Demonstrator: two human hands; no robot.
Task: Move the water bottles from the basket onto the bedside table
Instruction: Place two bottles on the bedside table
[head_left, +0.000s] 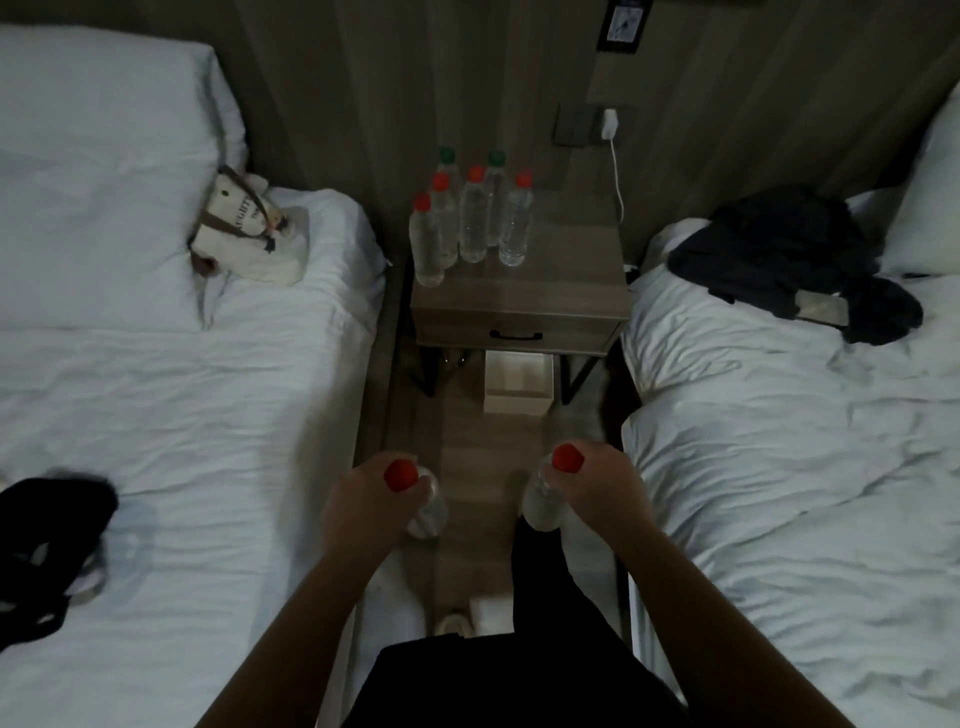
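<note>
My left hand (363, 493) grips a clear water bottle with a red cap (401, 475) by its neck. In my right hand (597, 483) is a second red-capped bottle (545, 501), also held upright near the cap. Both hang over the floor in the aisle between two beds, well short of the bedside table (561, 280). Several bottles (470, 223) stand clustered on the table's left half, most with red caps and two with green caps at the back. The basket is not in view.
White beds flank the narrow aisle, left (182, 415) and right (789, 441). A white box (517, 387) sits on the floor under the table. A charger cable (617, 176) hangs by the wall. Dark clothes (789, 260) lie on the right bed, a tote bag (244, 228) on the left.
</note>
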